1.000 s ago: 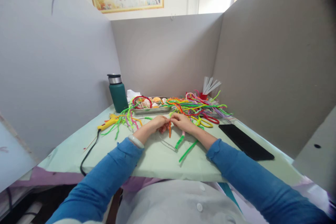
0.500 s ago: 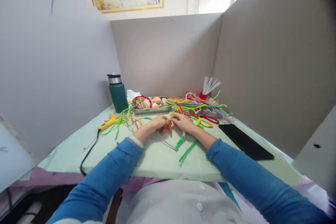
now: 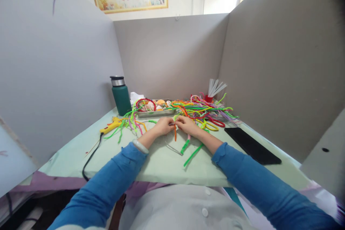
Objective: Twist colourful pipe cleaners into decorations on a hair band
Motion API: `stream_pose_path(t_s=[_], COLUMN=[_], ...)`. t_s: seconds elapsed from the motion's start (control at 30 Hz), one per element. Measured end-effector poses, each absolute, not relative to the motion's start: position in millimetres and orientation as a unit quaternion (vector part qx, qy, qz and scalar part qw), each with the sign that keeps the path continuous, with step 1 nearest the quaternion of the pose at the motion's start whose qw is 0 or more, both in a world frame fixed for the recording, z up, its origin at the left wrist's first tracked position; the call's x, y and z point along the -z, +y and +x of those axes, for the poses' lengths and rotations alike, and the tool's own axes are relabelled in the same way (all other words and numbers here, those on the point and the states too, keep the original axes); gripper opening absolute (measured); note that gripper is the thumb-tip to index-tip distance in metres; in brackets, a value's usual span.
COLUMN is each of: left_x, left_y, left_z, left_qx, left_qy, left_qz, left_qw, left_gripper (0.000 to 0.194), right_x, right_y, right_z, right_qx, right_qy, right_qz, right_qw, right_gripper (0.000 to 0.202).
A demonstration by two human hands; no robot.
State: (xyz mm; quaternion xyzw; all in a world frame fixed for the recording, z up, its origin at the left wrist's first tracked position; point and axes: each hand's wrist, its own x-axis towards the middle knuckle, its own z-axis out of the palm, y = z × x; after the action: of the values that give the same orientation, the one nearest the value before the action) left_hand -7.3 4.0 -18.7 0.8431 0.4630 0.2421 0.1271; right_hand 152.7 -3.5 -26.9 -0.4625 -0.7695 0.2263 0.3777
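Note:
My left hand (image 3: 164, 126) and my right hand (image 3: 187, 125) meet over the middle of the table, fingertips almost touching. Both are closed in a pinch. An orange pipe cleaner (image 3: 175, 134) hangs down from between the fingertips, held by my right hand. The left fingers grip a thin grey wire-like piece, part of a loop (image 3: 172, 148) that curves below the hands. That loop runs to a green-wrapped section (image 3: 184, 147) with pink above it. A straight green pipe cleaner (image 3: 192, 156) lies beside my right wrist.
Behind the hands stands a metal tray (image 3: 156, 113) of shells, beside a heap of coloured pipe cleaners (image 3: 205, 109). A green bottle (image 3: 121, 97) and yellow glue gun (image 3: 111, 125) are at left. A black flat object (image 3: 252, 145) lies right. Grey partitions (image 3: 172, 54) surround the table.
My left hand has shifted slightly, its lower fingers now tucked in near the right fingertips. My right hand has hardly moved.

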Motion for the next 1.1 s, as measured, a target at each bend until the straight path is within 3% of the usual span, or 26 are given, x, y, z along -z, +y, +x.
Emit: stream_pose_path(t_s=[0.23, 1.1], left_x=[20.7, 13.2], left_y=[9.7, 2.5], left_z=[-8.5, -7.4], left_qx=[-0.231, -0.233], left_qy=[0.427, 0.431], left_qz=[0.873, 0.865], left_qw=[0.044, 0.112], left_gripper=[0.024, 0.038], right_x=[28.1, 26.6], right_y=[-2.9, -3.1], right_z=[152.2, 155.1], right_qx=[-0.253, -0.267], right_qy=[-0.757, -0.765], right_qz=[-0.463, -0.454], right_qw=[0.385, 0.37], right_gripper=[0.015, 0.025])
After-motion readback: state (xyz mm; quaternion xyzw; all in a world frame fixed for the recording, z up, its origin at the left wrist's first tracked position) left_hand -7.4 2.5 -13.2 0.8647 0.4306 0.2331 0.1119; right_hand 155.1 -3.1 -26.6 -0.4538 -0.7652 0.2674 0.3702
